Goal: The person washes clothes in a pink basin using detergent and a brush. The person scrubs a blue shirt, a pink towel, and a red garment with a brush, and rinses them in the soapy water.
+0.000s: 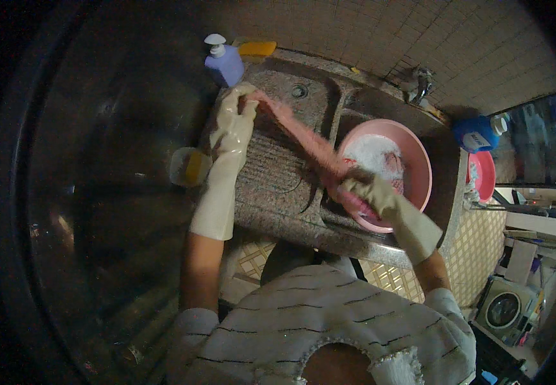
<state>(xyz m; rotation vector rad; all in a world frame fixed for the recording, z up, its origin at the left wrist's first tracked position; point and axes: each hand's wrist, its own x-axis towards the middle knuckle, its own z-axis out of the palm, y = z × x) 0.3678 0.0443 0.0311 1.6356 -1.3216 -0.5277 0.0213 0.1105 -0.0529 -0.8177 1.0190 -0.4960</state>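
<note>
A long pink cloth (309, 142) stretches between my two gloved hands, over a speckled stone sink. My left hand (234, 113), in a cream rubber glove, grips one end of it above the ribbed drainboard (271, 163). The other hand, my right hand (367, 190), wears a matching glove and is closed on the cloth over the near rim of a pink basin (424, 173); blur hides its fingers. White suds (372, 149) fill part of the basin, with reddish fabric (394, 166) showing among them. The basin stands in the right sink bowl.
A lilac pump bottle (225, 66) and an orange-yellow item (257, 48) stand at the back left. Near my left forearm sits a clear container (178, 167) with something yellow inside. The faucet (421, 86) rises behind the basin; a blue bottle (475, 134) and another pink basin (486, 176) are to its right.
</note>
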